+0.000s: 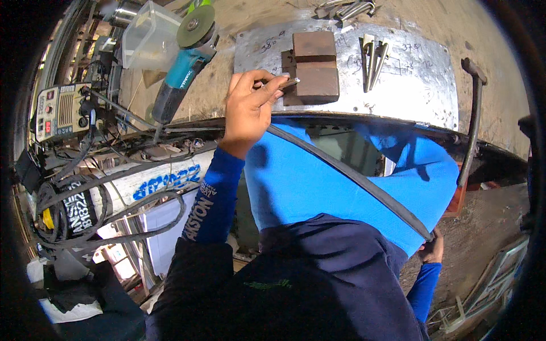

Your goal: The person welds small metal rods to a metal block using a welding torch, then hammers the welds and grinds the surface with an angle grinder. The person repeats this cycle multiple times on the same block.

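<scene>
My left hand (250, 108) is closed in a pinch around a short metal rod (291, 82), its tip pointing right toward two brown rectangular blocks (317, 85). The blocks sit one behind the other on a shiny metal plate (415, 96) with handwritten marks. Right of the blocks, several bent metal rods (375, 67) lie on the plate. Low at the right, my right hand (434, 249) is curled at the end of a thick black cable (352, 176), which slants across my blue-clothed lap. Part of that hand is in shadow and its fingers are partly hidden.
A teal angle grinder (185, 74) lies left of the plate, beside a clear plastic bin (149, 42). A hammer (475, 108) overhangs the bench's right edge. More metal rods (355, 10) lie behind the plate. At left stand a welding machine (65, 113) and coiled cables (105, 210).
</scene>
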{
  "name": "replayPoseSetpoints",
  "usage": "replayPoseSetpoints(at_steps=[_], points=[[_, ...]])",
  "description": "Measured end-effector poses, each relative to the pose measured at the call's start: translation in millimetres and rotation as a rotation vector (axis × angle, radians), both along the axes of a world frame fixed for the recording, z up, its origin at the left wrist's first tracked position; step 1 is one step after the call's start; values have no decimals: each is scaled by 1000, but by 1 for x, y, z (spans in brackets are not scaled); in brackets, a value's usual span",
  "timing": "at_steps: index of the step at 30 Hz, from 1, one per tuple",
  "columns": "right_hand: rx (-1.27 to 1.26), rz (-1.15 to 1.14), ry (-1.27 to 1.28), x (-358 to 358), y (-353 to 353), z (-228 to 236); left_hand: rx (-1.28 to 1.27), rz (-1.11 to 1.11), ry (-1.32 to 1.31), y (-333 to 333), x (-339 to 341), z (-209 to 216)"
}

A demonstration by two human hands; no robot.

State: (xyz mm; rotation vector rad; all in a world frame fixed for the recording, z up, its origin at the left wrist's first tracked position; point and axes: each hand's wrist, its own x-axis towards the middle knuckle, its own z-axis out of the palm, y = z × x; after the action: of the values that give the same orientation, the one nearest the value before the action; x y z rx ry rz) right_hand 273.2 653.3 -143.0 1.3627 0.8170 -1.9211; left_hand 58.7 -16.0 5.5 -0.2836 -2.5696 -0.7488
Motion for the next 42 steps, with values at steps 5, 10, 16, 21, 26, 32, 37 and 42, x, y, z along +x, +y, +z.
replayPoseSetpoints(at_steps=[5, 10, 16, 21, 26, 32, 37, 42], points=[[415, -268, 269, -42, -56, 46, -77, 77, 26, 5, 11, 7], [610, -484, 620, -74, -52, 89, -57, 12, 38, -2, 7, 2], [1117, 40, 1183, -143, -177, 211, -17, -45, 105, -12, 1, -11], [1204, 480, 1605, -187, -312, 244, 72, -49, 143, -11, 0, -11], [1034, 583, 1797, -213, -359, 238, 123, -57, 142, -13, 0, -13], [869, 700, 1467, -218, -364, 245, 122, -30, 156, -8, 2, -11], [715, 714, 1372, -212, -373, 241, 94, -35, 177, -8, 0, -12], [662, 690, 1374, -213, -377, 237, 70, -43, 206, -10, -2, -11]])
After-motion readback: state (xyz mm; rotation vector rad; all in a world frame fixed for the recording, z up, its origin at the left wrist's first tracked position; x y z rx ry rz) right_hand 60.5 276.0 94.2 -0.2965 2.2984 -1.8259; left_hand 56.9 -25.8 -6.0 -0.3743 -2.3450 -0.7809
